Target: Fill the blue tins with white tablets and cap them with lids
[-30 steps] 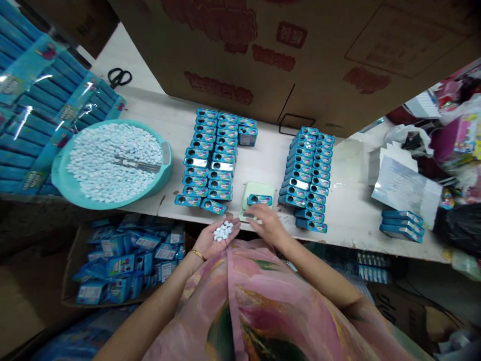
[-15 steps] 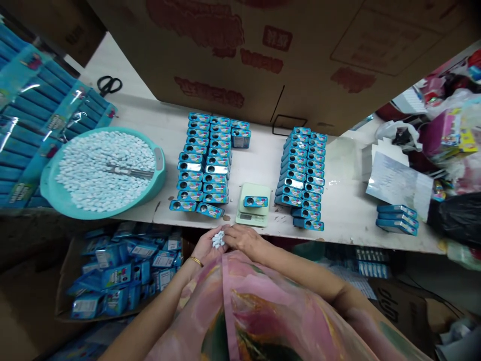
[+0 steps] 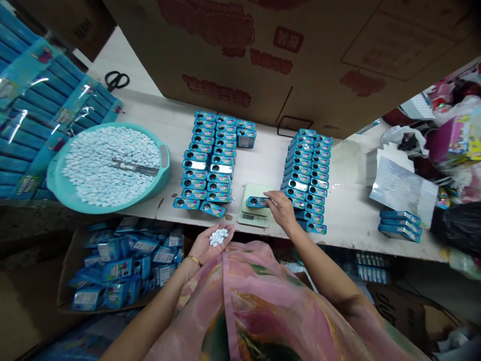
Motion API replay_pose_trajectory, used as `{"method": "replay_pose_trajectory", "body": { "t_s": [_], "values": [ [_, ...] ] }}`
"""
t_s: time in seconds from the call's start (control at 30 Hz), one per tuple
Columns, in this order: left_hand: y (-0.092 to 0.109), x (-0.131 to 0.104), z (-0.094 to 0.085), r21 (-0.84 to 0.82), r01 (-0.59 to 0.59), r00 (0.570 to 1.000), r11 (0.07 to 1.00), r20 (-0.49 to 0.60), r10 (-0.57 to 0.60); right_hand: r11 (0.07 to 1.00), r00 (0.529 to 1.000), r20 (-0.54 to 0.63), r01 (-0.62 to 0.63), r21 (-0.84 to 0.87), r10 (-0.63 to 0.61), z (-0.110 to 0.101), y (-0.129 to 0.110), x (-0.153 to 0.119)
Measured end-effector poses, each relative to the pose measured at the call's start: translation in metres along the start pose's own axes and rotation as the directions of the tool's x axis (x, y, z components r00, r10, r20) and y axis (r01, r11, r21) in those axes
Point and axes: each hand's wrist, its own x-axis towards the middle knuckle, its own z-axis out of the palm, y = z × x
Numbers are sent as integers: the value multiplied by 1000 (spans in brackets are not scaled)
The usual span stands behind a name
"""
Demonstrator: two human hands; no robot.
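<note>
My left hand (image 3: 203, 245) is cupped palm up near the table's front edge, holding a heap of pale blue candies (image 3: 218, 237). At the small green scale (image 3: 252, 219), my right hand (image 3: 282, 210) has its fingers closed on the right end of a blue tin (image 3: 256, 202) that lies on the weighing plate. Rows of upright blue tins (image 3: 198, 173) stand left of the scale, and more blue tins (image 3: 299, 169) stand in rows to its right.
A turquoise basin (image 3: 165, 173) of candies with metal tongs is on the left, black scissors (image 3: 116, 80) behind it. A large cardboard box (image 3: 225, 60) borders the table's back. Below the edge sits a carton of blue packets (image 3: 117, 271). Papers (image 3: 400, 188) lie right.
My right hand has left my left hand and moved up and right to the tin on the scale. My left palm has opened out under the candies. The view has shifted slightly.
</note>
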Motion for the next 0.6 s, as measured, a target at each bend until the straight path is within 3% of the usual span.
{"method": "replay_pose_trajectory", "body": {
  "t_s": [0.13, 0.27, 0.4, 0.6],
  "values": [
    [8, -3, -6, -62, -84, 995, 995, -59, 81, 997, 996, -36, -78, -16, 77, -11, 17, -3],
    [18, -5, -15, -95, -149, 986, 984, -92, 140, 997, 993, 112, -21, -69, 29, -14, 25, -3],
    [27, -5, -19, -102, -185, 980, 977, -91, 176, 992, 962, 274, 20, -125, 15, -7, 22, 1],
    [37, -8, -17, -116, -212, 972, 970, -127, 197, 981, 923, 382, 43, -187, 32, 4, 18, 6]
  ]
}}
